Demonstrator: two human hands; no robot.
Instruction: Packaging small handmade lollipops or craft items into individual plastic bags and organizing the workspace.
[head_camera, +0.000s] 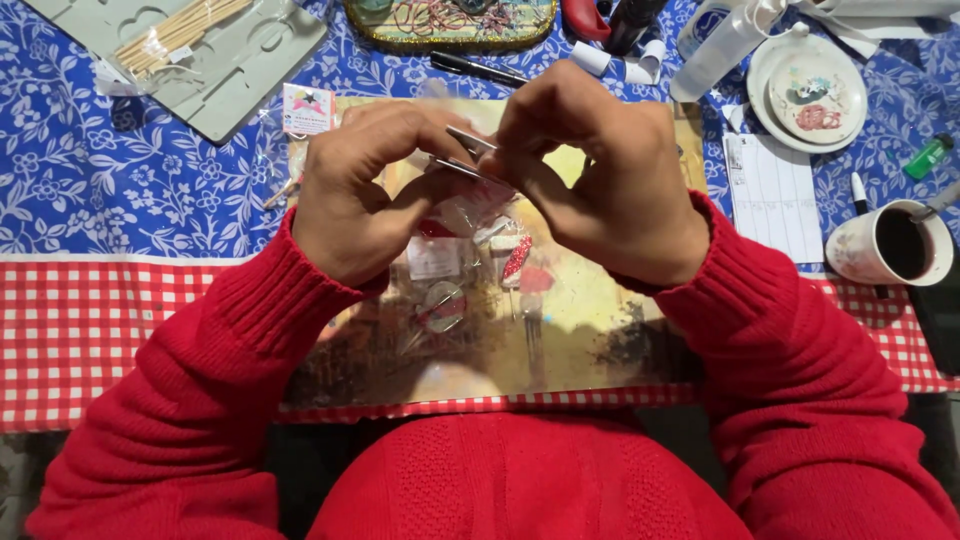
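My left hand (365, 190) and my right hand (600, 175) meet above a brownish-yellow work mat (580, 330). Together they pinch thin metal tweezers (462, 152) between their fingertips, along with a small clear plastic bag (470, 205) that hangs below the fingers. What the tweezer tips hold is hidden by my fingers. Under my hands, on the mat, lie small clear packets (440, 285) with red and silver bits inside. Both arms wear red knitted sleeves.
A grey plastic tray (235, 75) with a bundle of wooden sticks (170, 35) lies at the back left. A decorated tin (450, 25), a black pen (478, 68), a clear bottle (715, 50), a white saucer (810, 90), a paper slip (775, 195) and a dark-filled cup (890, 245) stand around.
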